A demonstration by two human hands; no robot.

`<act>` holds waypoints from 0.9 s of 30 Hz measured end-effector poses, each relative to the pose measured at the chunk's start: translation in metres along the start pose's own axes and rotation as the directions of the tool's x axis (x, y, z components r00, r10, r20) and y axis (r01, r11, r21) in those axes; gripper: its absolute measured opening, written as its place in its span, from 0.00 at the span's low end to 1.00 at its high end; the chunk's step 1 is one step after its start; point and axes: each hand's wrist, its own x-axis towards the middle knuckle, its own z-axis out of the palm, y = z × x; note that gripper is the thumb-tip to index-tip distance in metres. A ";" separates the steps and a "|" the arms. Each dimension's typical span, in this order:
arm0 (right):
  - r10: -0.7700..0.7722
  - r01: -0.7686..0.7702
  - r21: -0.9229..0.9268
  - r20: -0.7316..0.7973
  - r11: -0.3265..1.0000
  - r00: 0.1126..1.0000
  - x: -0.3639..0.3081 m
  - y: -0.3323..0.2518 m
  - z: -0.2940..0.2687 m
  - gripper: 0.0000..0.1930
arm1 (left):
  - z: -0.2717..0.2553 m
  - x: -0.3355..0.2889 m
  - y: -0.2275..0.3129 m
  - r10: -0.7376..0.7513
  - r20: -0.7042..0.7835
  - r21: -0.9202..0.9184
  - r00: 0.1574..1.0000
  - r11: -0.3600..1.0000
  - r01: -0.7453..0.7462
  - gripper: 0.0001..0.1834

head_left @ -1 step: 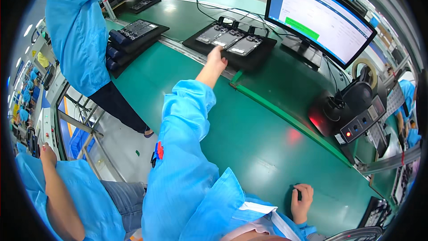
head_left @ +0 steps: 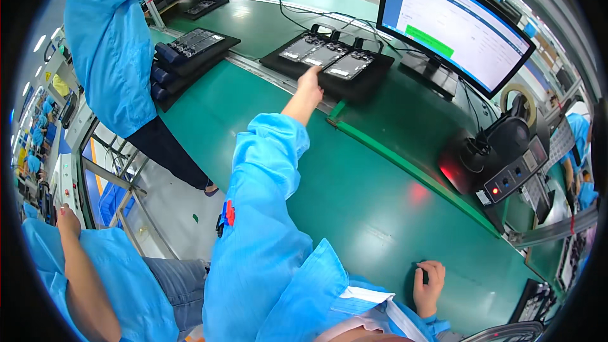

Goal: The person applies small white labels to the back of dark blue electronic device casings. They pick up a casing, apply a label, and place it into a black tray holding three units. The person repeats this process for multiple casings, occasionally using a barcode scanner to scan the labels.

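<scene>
My left hand [head_left: 308, 88] reaches out to the near edge of a black tray [head_left: 373, 82]. Its fingers are bunched together at that edge, with the tips partly hidden. Three flat grey phone-like assemblies lie side by side on the tray: one at the left [head_left: 301, 46], one in the middle [head_left: 324, 55] and one at the right [head_left: 349, 66]. Black clips stand along the tray's far side. Lower right, my right hand [head_left: 429, 286] rests on the green table [head_left: 354, 215] with its fingers curled loosely and nothing visible in them.
A monitor [head_left: 453, 19] stands beyond the tray. At the right are a black scanner [head_left: 465, 158] casting red light and a control box [head_left: 516, 174]. A green rail [head_left: 411, 174] crosses the table. Another loaded tray [head_left: 196, 41] sits left, beside a co-worker [head_left: 114, 57]; a second person [head_left: 114, 272] is lower left.
My left hand has shifted slightly to the right along the tray's near edge. My right hand has stayed where it was.
</scene>
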 end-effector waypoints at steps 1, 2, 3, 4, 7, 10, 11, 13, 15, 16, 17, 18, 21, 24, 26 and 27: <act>-0.004 0.004 -0.014 0.007 1.000 1.000 0.002 -0.002 0.001 0.07 | 0.001 0.011 -0.005 0.086 -0.004 0.033 0.996 0.996 -0.086 0.22; -0.027 0.027 -0.017 0.025 0.999 0.999 0.004 -0.004 0.002 0.07 | 0.002 0.017 -0.008 0.173 -0.007 0.065 0.985 0.983 -0.172 0.23; -0.003 0.004 -0.039 0.023 0.999 1.000 0.000 -0.006 0.003 0.07 | 0.029 -0.012 -0.020 0.156 -0.031 0.036 0.987 0.987 -0.155 0.32; -0.031 0.032 -0.035 0.038 0.999 0.999 0.001 -0.008 0.003 0.07 | 0.031 -0.009 -0.017 0.124 -0.113 0.055 0.986 0.991 -0.118 0.38; -0.033 0.034 -0.020 0.050 0.999 0.998 -0.001 -0.014 -0.002 0.07 | 0.021 -0.003 -0.019 0.244 -0.131 0.032 0.961 0.970 -0.242 0.40; -0.013 0.013 -0.015 0.012 1.000 1.000 -0.006 -0.013 -0.012 0.07 | -0.014 -0.001 -0.014 0.372 -0.104 -0.019 0.923 0.927 -0.376 0.38; -0.006 0.006 -0.010 -0.006 1.000 1.000 -0.008 -0.011 -0.015 0.06 | -0.033 -0.004 -0.015 0.416 -0.027 -0.070 0.909 0.906 -0.417 0.38; 0.031 -0.030 0.048 -0.019 0.998 0.999 -0.010 -0.010 -0.018 0.06 | -0.069 -0.028 -0.013 0.440 0.065 -0.118 0.895 0.894 -0.431 0.35; 0.014 -0.011 0.115 -0.028 0.993 1.000 -0.009 -0.011 -0.017 0.06 | -0.102 -0.074 -0.007 0.414 0.098 -0.101 0.905 0.909 -0.405 0.32; 0.006 -0.011 0.197 0.023 0.980 1.000 -0.004 -0.013 -0.013 0.06 | -0.121 -0.093 -0.007 0.414 0.111 -0.090 0.903 0.909 -0.406 0.32; 0.000 -0.019 0.274 0.070 0.962 0.998 0.001 -0.015 -0.009 0.06 | -0.138 -0.112 -0.012 0.407 0.148 -0.102 0.901 0.913 -0.396 0.32; -0.006 -0.034 0.349 0.112 0.937 0.994 0.006 -0.018 -0.004 0.06 | -0.151 -0.134 -0.019 0.398 0.191 -0.111 0.897 0.917 -0.383 0.31; 0.134 -0.639 0.659 0.647 0.396 0.750 0.038 -0.046 0.022 0.14 | -0.172 -0.213 -0.049 0.356 0.157 -0.140 0.921 0.931 -0.336 0.32; -0.001 -0.819 0.573 0.820 -0.023 0.573 0.077 -0.075 0.046 0.20 | -0.178 -0.281 -0.089 0.377 0.124 -0.153 0.918 0.921 -0.358 0.33; 0.204 -0.699 0.715 0.682 0.019 0.703 0.077 -0.068 0.066 0.20 | -0.171 -0.319 -0.111 0.394 0.183 -0.071 0.901 0.919 -0.388 0.33; 0.291 -0.636 0.770 0.597 0.053 0.747 0.078 -0.063 0.066 0.19 | -0.176 -0.339 -0.115 0.262 0.230 0.025 0.937 0.961 -0.275 0.30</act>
